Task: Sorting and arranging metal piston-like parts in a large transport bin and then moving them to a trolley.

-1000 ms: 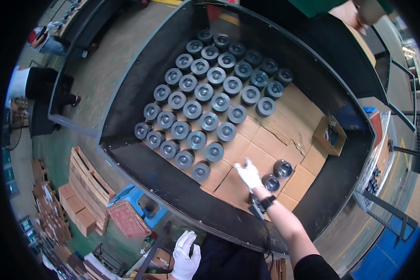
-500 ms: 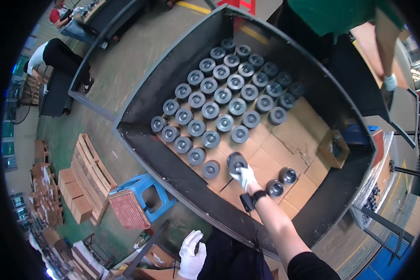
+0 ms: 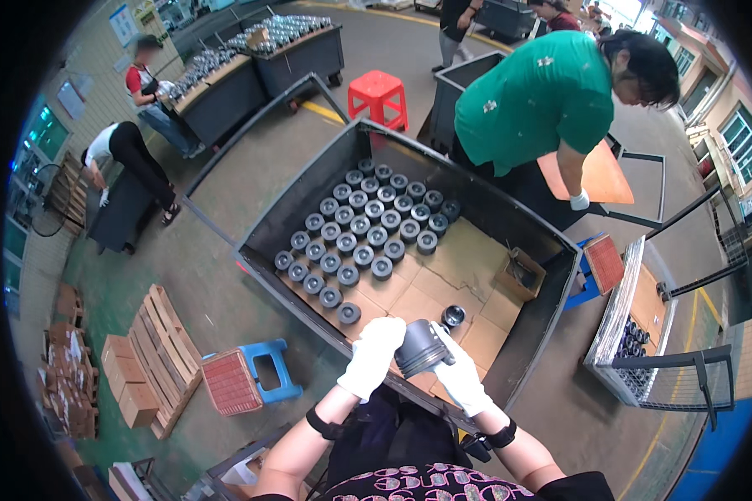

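Note:
Close to my body, over the near edge of a dark metal bin (image 3: 526,351), I hold a grey engine piston (image 3: 418,351) with ring grooves round its side. My left hand (image 3: 373,357), white-gloved, presses against its left side with bent fingers. On the other side my right hand (image 3: 461,377), also gloved, grips it. Inside the bin, several like pistons (image 3: 360,225) stand in rows at the far left on brown cardboard (image 3: 409,288). One loose shiny piston (image 3: 453,316) lies just beyond my right hand.
A small cardboard box (image 3: 520,275) sits in the bin's right corner. To the left are a blue stool (image 3: 271,376) and a wooden pallet (image 3: 160,359). A co-worker in green (image 3: 535,100) leans over beyond the bin, near a red stool (image 3: 378,98). A mesh cart (image 3: 643,334) stands at right.
My right hand has brought a piston from inside the bin back toward my body. My left hand has come up from below to the piston. The view has tilted up.

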{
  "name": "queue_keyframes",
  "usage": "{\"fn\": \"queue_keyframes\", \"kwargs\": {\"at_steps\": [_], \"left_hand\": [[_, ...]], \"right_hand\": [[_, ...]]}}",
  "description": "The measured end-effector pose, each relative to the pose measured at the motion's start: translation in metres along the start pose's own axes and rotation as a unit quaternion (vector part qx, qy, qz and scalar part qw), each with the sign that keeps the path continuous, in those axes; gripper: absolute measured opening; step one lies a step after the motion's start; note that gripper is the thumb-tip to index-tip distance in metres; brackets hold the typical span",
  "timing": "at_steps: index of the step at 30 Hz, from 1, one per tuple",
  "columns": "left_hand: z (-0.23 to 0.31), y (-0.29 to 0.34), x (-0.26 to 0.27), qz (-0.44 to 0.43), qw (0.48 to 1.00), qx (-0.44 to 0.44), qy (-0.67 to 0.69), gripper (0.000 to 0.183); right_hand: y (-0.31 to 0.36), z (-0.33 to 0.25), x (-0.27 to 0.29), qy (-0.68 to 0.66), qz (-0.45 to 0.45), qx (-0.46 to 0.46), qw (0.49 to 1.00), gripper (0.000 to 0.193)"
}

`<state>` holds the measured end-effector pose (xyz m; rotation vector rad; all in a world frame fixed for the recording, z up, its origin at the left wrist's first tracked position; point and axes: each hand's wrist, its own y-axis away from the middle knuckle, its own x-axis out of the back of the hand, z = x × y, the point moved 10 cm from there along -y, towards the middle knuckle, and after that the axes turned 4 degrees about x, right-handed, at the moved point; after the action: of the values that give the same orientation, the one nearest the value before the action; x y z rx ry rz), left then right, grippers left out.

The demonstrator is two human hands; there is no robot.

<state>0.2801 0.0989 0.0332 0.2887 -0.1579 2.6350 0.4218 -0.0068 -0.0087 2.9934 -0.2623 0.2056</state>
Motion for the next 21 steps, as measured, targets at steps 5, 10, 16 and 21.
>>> {"fn": "queue_keyframes", "kwargs": {"at_steps": [5, 10, 16, 21], "left_hand": [[0.036, 0.024, -0.012, -0.071, 0.977, 0.09, 0.177, 0.024], [0.071, 0.041, -0.004, -0.028, 0.979, 0.066, 0.188, 0.028], [0.068, 0.06, 0.01, 0.022, 0.988, 0.116, 0.105, 0.041], [0.069, 0.079, -0.03, -0.081, 0.794, 0.157, 0.581, 0.057]], "right_hand": [[0.03, -0.046, -0.01, -0.253, 0.049, -0.001, 0.966, 0.073], [0.049, -0.062, -0.061, -0.551, -0.118, -0.091, 0.821, 0.058], [0.036, -0.07, -0.017, -0.324, -0.022, 0.051, 0.944, 0.056], [0.035, -0.08, 0.008, -0.153, 0.05, 0.084, 0.983, 0.066]]}}
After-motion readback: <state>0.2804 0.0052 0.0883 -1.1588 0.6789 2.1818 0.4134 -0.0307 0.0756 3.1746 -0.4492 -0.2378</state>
